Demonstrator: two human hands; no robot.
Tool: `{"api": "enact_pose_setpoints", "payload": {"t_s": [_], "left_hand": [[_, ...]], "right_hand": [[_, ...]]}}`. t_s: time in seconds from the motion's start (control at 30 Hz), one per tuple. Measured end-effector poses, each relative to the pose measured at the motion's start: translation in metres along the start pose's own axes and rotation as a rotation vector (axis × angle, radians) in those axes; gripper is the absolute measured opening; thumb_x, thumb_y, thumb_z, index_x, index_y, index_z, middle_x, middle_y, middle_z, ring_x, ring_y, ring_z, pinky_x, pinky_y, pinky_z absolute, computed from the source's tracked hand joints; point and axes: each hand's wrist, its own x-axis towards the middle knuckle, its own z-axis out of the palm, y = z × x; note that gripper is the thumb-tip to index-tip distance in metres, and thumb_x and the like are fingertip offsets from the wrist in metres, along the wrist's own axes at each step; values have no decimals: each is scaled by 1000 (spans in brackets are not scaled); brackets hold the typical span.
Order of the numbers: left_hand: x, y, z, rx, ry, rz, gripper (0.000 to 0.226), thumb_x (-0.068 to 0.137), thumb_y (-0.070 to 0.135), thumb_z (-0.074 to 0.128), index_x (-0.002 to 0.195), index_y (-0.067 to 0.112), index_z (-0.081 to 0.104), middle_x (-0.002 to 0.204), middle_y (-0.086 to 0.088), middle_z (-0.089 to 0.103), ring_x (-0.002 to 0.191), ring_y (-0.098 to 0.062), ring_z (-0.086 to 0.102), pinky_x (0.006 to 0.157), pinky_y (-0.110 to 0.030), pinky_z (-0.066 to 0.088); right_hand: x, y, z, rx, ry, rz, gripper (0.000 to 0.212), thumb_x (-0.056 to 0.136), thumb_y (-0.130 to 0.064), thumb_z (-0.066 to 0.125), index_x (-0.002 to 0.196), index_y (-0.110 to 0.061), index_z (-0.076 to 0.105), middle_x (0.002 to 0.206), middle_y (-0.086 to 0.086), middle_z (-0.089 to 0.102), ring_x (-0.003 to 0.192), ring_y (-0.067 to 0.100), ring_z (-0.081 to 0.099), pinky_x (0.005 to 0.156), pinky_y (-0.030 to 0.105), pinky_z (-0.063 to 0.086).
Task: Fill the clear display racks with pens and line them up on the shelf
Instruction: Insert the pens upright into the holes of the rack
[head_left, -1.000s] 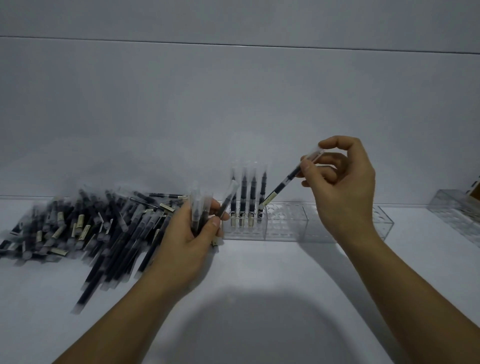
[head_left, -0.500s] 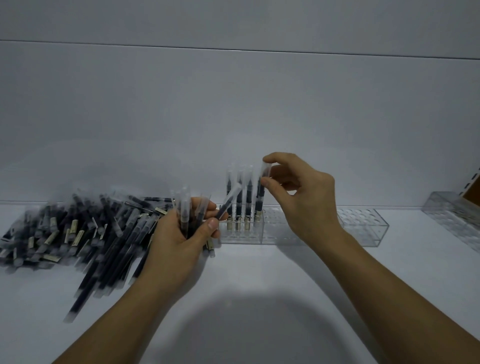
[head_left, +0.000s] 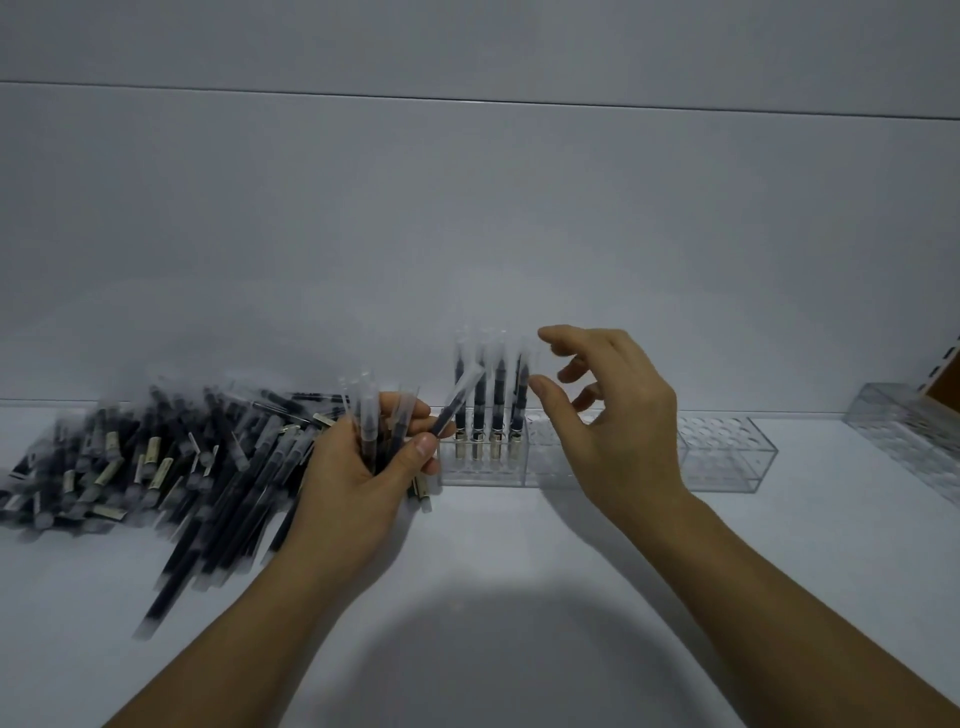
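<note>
A clear display rack lies lengthwise on the white shelf, with several dark pens standing upright in its left end. My left hand grips a bundle of pens just left of the rack, one of them slanting toward the standing pens. My right hand hovers over the rack just right of the standing pens, fingers spread and holding nothing. A large heap of loose dark pens lies on the shelf to the left.
A second clear rack sits at the far right, beside a brown edge. The shelf's white back wall rises directly behind the racks. White shelf surface stretches in front of my hands.
My right hand brought one pen down into the rack beside the standing ones, let go of it and drew back with fingers spread. My left hand kept its bundle.
</note>
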Motion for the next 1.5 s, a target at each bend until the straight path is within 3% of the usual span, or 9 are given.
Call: {"api": "enact_pose_setpoints", "payload": {"t_s": [0.17,0.33,0.5,0.73,0.83,0.9,1.03,1.17,1.5], "left_hand": [[-5,7,5,-152,-35,-33,13,92,-13,56,102,-6,59,83,-26,65,64,-20,63,58,-27,55],[-5,5,3,-87,-60,-30,16,91,-8,62,104,1,65,85,-19,69,72,-15,68,63,-21,56],[-7,6,6,-106,-114,-24,19,94,-6,58,110,1,66,89,-22,69,82,-27,70,68,-23,57],[-6,8,9,-112,38,-40,30,101,1,47,126,8,62,76,9,60,59,9,56,58,-5,45],[-5,8,4,-26,61,-27,33,101,6,52,128,21,61,92,15,73,87,15,63,80,-3,48],[-4,7,2,-16,98,-43,32,99,6,56,125,23,60,96,11,72,87,11,65,75,-6,49],[0,3,-3,-26,128,-38,5,95,8,60,99,7,57,74,-1,61,61,-2,60,62,-16,50],[2,3,-2,11,116,16,17,96,5,59,86,-8,58,59,1,62,52,-2,56,53,-12,46],[7,-6,-8,36,150,2,13,98,16,58,88,8,62,80,-5,70,63,-12,59,59,-24,49]], "right_hand": [[-9,-34,9,542,-148,425,24,88,-12,78,110,-18,70,82,0,72,73,15,67,62,24,54],[-12,-41,18,786,-262,605,23,85,3,77,97,-16,72,80,12,75,64,10,68,58,19,53],[-11,-36,16,782,-314,613,11,89,5,72,91,-6,71,73,4,72,61,9,67,56,21,53],[0,-29,3,848,-177,663,7,100,2,56,100,-3,60,87,21,73,69,24,71,62,32,60],[0,-25,2,786,-88,627,16,100,1,57,114,-6,57,85,17,74,69,25,73,65,31,60],[-1,-23,0,712,-42,558,29,99,0,60,124,-13,52,84,17,73,73,27,74,69,30,60],[-1,-20,-3,602,-18,428,41,98,-2,63,127,-27,46,82,13,72,77,26,74,75,35,60],[-2,-16,-2,526,-17,355,43,98,-6,66,121,-37,48,83,9,74,80,26,75,81,50,61],[13,-13,5,487,11,268,41,96,-7,69,124,-31,49,83,3,73,83,25,75,78,52,61]]}}
